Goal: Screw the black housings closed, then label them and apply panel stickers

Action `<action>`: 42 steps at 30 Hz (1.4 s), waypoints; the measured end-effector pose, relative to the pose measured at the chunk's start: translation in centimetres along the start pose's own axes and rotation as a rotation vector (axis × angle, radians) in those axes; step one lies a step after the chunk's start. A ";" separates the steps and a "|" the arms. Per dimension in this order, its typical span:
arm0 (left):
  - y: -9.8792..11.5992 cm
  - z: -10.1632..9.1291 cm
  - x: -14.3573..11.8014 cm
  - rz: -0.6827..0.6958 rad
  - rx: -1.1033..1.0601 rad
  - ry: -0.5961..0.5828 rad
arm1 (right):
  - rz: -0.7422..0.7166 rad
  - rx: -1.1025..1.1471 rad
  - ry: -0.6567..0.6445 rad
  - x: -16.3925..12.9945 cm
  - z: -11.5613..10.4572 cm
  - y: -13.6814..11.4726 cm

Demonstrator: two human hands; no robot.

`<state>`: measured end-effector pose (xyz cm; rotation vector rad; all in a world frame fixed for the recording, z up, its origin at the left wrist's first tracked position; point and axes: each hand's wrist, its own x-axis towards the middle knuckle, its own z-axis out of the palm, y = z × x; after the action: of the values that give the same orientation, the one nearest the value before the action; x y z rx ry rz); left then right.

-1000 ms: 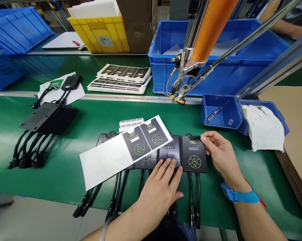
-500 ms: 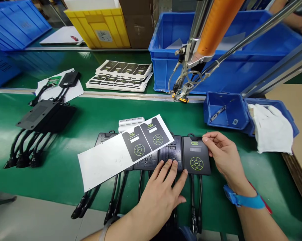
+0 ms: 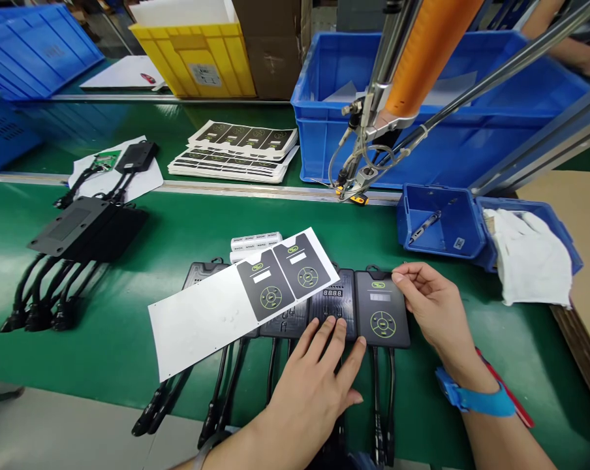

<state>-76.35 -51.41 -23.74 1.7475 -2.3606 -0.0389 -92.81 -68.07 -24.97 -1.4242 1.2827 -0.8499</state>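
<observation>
Here's the green bench (image 3: 187,222), biggest thing in front of me, glossy from side to side, a metal rail (image 3: 211,189) crossing it and pale floor (image 3: 79,431) showing past its near edge. Big blue bin (image 3: 324,143) at the back right, yellow crate (image 3: 211,52) left of it, and a co-worker's arm (image 3: 569,55) up in the right corner. The orange tool (image 3: 427,59) hangs down at a slant before the bin, its metal end over the rail, beyond my hands: that's the overhead obstacle.

Left side, a black box (image 3: 70,228) trails thick cables. Closer in, a white label sheet (image 3: 201,320) lies askew over the row of black units. On the right, a small blue tray (image 3: 459,225) sits beside a white glove (image 3: 534,261).

Now the hands! My left hand (image 3: 319,378) is flat, fingers spread, tips on the neighbouring unit (image 3: 333,303). The dark-faced unit (image 3: 382,310) is at the row's right end; my right hand (image 3: 434,303) has thumb and forefinger together at its upper right corner, pinching or just pressing, I can't tell.

Edges: green surface shows between box and sheet, and between row and tray; cables reach toward the near edge.
</observation>
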 end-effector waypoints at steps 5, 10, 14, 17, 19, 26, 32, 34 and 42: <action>0.0 0.2 -0.1 -0.003 -0.004 0.005 | -0.021 -0.080 0.008 0.0 0.0 -0.1; -0.1 0.2 0.0 -0.004 -0.005 0.010 | -0.080 -0.161 0.043 0.0 0.2 0.0; -0.1 0.1 0.1 -0.003 0.003 0.012 | -0.133 -0.223 0.058 -0.1 0.4 0.3; -0.1 0.1 0.1 -0.003 0.001 0.015 | -0.156 -0.292 0.070 -0.1 0.2 0.4; 0.0 0.2 0.0 -0.009 0.002 0.015 | -0.169 -0.343 0.082 0.1 0.0 0.5; 0.1 -0.2 0.1 -0.005 0.018 -0.035 | -0.155 -0.322 -0.140 0.2 -2.1 1.1; 0.4 0.0 0.2 -0.014 0.012 -0.046 | -0.258 -0.572 -0.358 -1.4 -3.5 0.9; 0.4 -0.2 0.2 -0.022 -0.010 -0.052 | -0.275 -0.630 -0.382 -1.8 -3.7 0.9; -7.3 -4.4 0.9 -0.257 0.025 0.053 | -0.469 -0.648 -0.236 -3.3 -3.1 -0.9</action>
<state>-68.93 -54.01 -20.38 2.0264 -2.0957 -0.0014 -96.09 -65.62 -22.97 -2.3291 1.0988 -0.5452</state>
